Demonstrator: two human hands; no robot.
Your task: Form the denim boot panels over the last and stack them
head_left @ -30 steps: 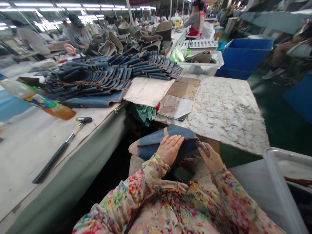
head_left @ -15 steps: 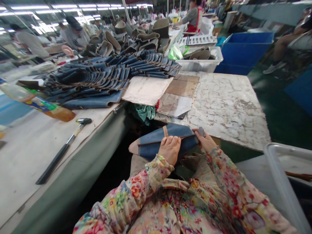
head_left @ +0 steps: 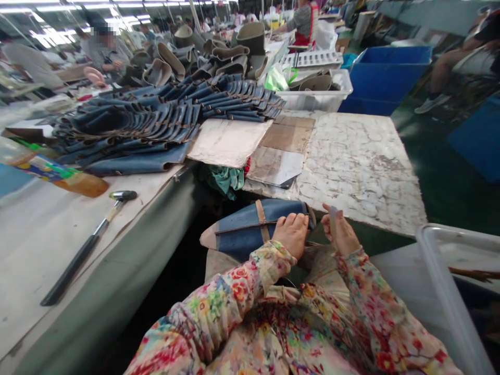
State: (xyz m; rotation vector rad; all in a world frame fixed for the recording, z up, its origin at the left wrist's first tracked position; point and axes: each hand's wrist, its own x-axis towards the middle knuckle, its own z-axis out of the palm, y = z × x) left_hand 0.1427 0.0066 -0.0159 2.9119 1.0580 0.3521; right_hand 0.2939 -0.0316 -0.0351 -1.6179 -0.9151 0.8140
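Observation:
A blue leather piece (head_left: 242, 229) with a tan strap across it and a pale pointed end lies over my lap. My left hand (head_left: 292, 234) grips its right part, fingers curled over the dark seam. Just right of the piece, apart from it, my right hand (head_left: 340, 232) is raised, pinching a small flat grey item (head_left: 333, 219) whose exact kind I cannot make out.
On the left table (head_left: 128, 224) are a hammer (head_left: 78, 265), a bottle (head_left: 58, 174) and piled blue pieces (head_left: 136, 125). A worn white board (head_left: 359, 161) lies ahead. Plastic bins (head_left: 433, 250) (head_left: 316, 99) and a blue bin (head_left: 383, 78) stand right and behind. A person (head_left: 304, 26) is farther back.
My left hand has slid right along the blue piece, uncovering more of the strap. My right hand has let go of the piece's right end and moved away with the grey item.

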